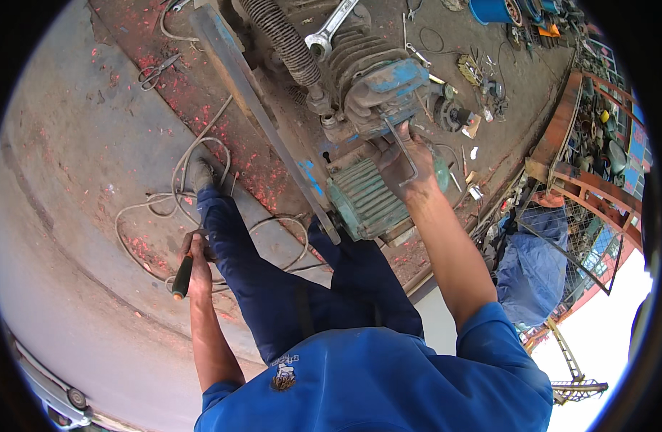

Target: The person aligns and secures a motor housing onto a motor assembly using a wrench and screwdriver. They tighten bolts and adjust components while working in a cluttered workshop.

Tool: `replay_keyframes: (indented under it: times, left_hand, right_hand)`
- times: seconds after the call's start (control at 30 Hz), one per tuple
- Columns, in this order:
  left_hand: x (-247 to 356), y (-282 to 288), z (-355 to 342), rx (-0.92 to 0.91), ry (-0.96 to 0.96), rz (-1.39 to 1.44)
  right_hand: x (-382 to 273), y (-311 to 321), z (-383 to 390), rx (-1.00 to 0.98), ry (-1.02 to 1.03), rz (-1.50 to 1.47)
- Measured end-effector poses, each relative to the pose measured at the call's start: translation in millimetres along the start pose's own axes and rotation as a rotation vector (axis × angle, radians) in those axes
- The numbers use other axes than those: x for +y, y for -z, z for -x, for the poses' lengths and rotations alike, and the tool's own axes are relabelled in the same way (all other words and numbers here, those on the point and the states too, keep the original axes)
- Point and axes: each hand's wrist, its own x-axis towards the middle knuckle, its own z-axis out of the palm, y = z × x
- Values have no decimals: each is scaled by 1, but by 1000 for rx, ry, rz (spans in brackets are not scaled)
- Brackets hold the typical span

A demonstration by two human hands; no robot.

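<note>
My right hand (410, 164) is closed on a bent L-shaped hex key (401, 144), whose long end reaches up to the finned, blue-painted compressor head (388, 79). Whether its tip sits in a bolt is too small to tell. Just below that hand is a green ribbed electric motor (367, 198). Low on the left, beside my knee, my left hand (199, 263) grips a screwdriver by its dark green handle with an orange end (181, 279); its blade is hidden. A large open-ended wrench (334, 27) rests on top of the machine.
A long metal beam (262, 119) runs along the machine's left side. A cable (178, 173) lies in loops around my left foot. Scissors (158, 70) lie on the floor at upper left. Loose tools and parts, including a round dark part (452, 115), are scattered to the right.
</note>
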Motion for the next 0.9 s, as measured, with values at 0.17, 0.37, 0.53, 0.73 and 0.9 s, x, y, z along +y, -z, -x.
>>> replay_keyframes:
  times: [0.17, 0.37, 0.53, 0.73, 0.9]
  left_hand:
    - [16, -61, 145, 85, -375, 167]
    - [74, -175, 185, -159, -616, 302]
    - [86, -239, 144, -228, -745, 221]
    - [98, -269, 122, -114, -946, -74]
    - [100, -279, 122, 9, -963, -275]
  right_hand:
    - [-3, 5, -3, -152, 56, 23]
    - [0, 14, -7, -217, 129, -32]
    - [13, 24, -19, -240, 241, -27]
    - [4, 28, -14, -15, 154, 311]
    - [4, 29, -7, -38, 185, 278]
